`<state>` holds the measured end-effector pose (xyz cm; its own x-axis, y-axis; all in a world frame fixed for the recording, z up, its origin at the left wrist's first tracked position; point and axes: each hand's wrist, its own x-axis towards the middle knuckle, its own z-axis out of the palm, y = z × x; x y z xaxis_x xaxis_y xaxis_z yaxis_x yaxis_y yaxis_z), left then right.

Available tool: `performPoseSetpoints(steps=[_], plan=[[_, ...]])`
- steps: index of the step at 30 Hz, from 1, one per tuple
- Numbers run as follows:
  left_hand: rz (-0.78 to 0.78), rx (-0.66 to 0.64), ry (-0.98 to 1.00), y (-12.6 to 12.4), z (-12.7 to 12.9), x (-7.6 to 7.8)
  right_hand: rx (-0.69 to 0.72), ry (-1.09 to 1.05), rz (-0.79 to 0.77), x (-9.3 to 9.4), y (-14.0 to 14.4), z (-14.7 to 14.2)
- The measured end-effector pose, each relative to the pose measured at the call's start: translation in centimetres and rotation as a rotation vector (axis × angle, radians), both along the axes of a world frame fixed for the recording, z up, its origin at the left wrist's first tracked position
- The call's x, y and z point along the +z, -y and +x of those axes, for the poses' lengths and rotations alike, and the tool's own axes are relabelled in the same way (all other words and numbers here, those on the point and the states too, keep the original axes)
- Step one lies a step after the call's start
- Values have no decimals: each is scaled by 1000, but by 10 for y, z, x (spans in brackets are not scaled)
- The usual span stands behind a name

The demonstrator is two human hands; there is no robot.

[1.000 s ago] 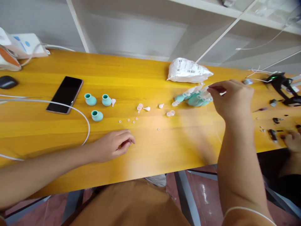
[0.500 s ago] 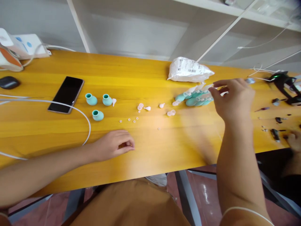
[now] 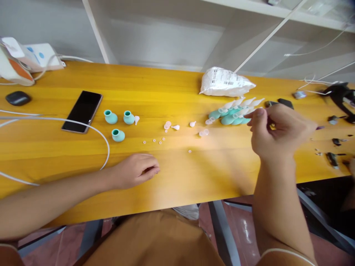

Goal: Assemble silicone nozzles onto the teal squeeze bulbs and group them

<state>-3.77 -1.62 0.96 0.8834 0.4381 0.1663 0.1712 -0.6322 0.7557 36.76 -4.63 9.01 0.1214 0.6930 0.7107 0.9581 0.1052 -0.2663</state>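
Note:
My right hand (image 3: pixel 280 131) is closed, thumb pressed toward the index finger. Its fingertips are at the right end of a group of teal rubber bulbs (image 3: pixel 227 119) with translucent white nozzles (image 3: pixel 249 102), lying side by side. Whatever is between those fingers is hidden. On the table's near side rests my left hand (image 3: pixel 138 171), its fingers curled in and thumb tip against them, with nothing visible inside. Beyond it lie several small pale rings (image 3: pixel 154 140), clear pinkish caps (image 3: pixel 203 132) and small white funnel-shaped pieces (image 3: pixel 175 127). Three open-necked teal bulbs (image 3: pixel 118 135) are at the left.
A white plastic package (image 3: pixel 226 82) lies at the back. On the left are a phone (image 3: pixel 82 112), a black mouse (image 3: pixel 18 98), a looping white cable (image 3: pixel 107 142) and a white box (image 3: pixel 46 55). Small dark parts (image 3: pixel 332 160) and a black device (image 3: pixel 340 98) lie at right.
My right hand has turned and moved slightly down and right, its fingers curling closer together. More of the white nozzles now shows. My left hand has stayed in place.

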Motion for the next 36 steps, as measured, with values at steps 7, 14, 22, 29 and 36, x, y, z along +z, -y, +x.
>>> performPoseSetpoints(steps=[7, 14, 22, 29, 36], plan=[[-30, 20, 40, 2, 2, -3, 273, 26, 47, 2, -21, -44], [69, -41, 133, 2, 3, -4, 523, 22, -94, -54, -33, -73], [40, -47, 212, 3, 4, -8, 504, 174, -154, -72, -26, -81], [22, -8, 176, 5, 3, -2, 447, 185, -212, -74, -25, -82], [-36, -14, 171, 5, 3, -4, 422, 232, -239, -85, -29, -87]])
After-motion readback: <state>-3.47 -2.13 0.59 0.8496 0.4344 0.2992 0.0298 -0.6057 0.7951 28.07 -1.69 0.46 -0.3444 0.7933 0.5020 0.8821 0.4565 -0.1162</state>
